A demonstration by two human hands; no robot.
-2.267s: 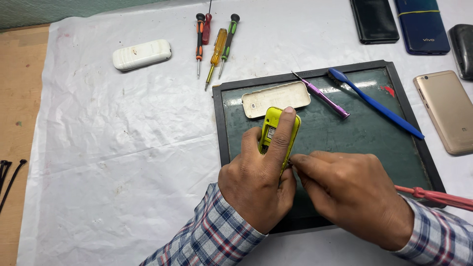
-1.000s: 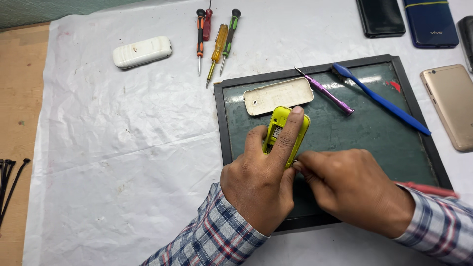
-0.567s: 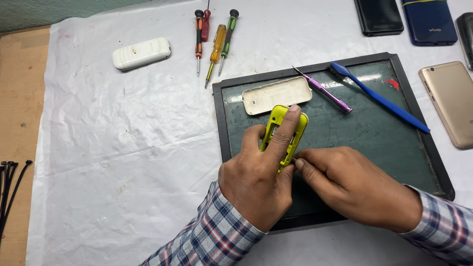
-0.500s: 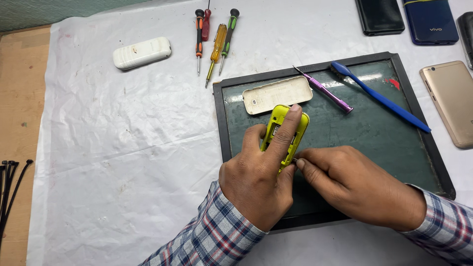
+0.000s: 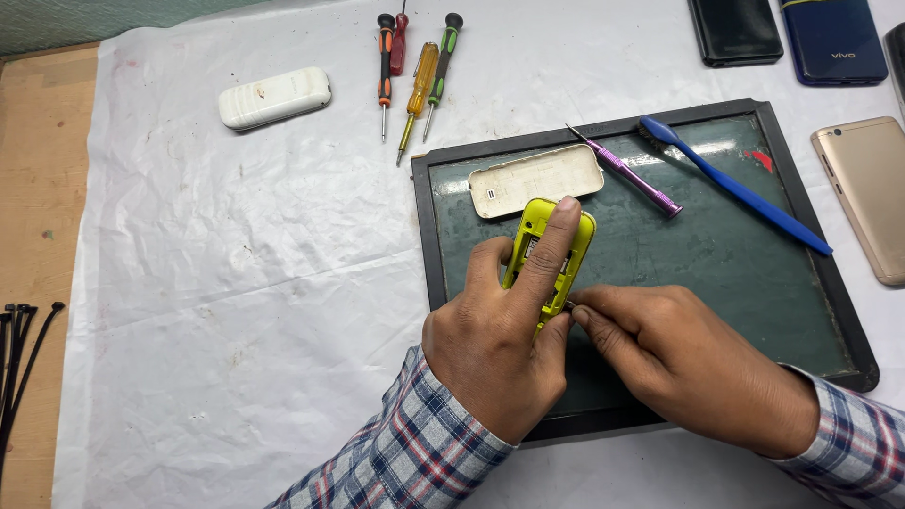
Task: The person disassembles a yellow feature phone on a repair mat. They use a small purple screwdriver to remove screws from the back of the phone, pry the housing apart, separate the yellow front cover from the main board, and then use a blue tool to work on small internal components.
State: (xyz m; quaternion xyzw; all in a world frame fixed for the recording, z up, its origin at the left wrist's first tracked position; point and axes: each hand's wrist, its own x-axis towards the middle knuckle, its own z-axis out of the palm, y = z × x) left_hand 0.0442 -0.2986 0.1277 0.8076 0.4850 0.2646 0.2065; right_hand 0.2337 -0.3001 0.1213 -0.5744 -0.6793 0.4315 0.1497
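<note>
Hands meet over a dark framed mat [image 5: 792, 311] on the desk. Left hand [image 5: 495, 344] holds a small yellow phone [image 5: 551, 254], back open, lying on the mat's left half; index finger runs along its length to the top edge, thumb presses its left side, so the left grip is closed around the phone. Phone sticks out forward past the knuckles, lower end hidden under the hand. Right hand [image 5: 693, 363] comes in from the right, fingertips pinched narrow at the phone's lower right edge, touching it; cannot tell if anything thin sits in that pinch. Both sleeves are plaid.

Just beyond the phone on the mat: white back cover [image 5: 535, 179], inner side up, near but apart. Purple tool [image 5: 627, 174] and blue brush [image 5: 735, 187] lie diagonally on the mat's far right. White cloth [image 5: 236, 283] covers the desk. Off the mat: white handset [image 5: 274, 97] far left, four screwdrivers [image 5: 415, 66] side by side, gold smartphone [image 5: 867, 198] at right edge, two dark phones [image 5: 787, 33] at the far right corner. Black cable ties [image 5: 19, 349] at left edge on bare wood.
</note>
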